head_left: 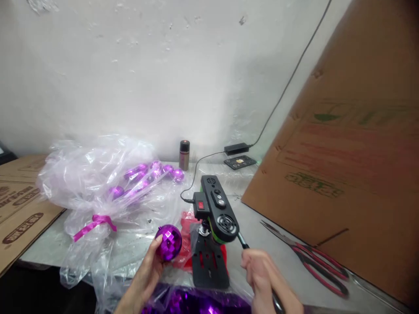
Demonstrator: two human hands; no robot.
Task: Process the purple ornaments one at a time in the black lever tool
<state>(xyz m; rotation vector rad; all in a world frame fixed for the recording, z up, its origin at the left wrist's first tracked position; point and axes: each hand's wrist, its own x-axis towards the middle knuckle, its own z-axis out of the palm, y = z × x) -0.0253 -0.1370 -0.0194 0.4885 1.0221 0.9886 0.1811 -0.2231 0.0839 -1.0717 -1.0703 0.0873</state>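
My left hand (151,266) grips a shiny purple mirrored ball ornament (169,242), with the thumb on its near side. My right hand (266,277) is closed around a slim black-handled tool (242,240) with a metal shaft. The tool's tip is hidden behind the lower end of a black device (220,209), so I cannot tell whether they touch. This device has round vents, a box with a red switch (200,204), and a slotted black stand (209,264). The ball is left of the stand, apart from it.
A clear plastic bag (98,174) of purple balls, tied with pink ribbon (94,226), lies left. More purple balls (196,303) sit at the front edge. Scissors (314,261) and a cardboard box (343,152) are right. A small bottle (184,155), adapter (236,148) and phone (240,162) are behind.
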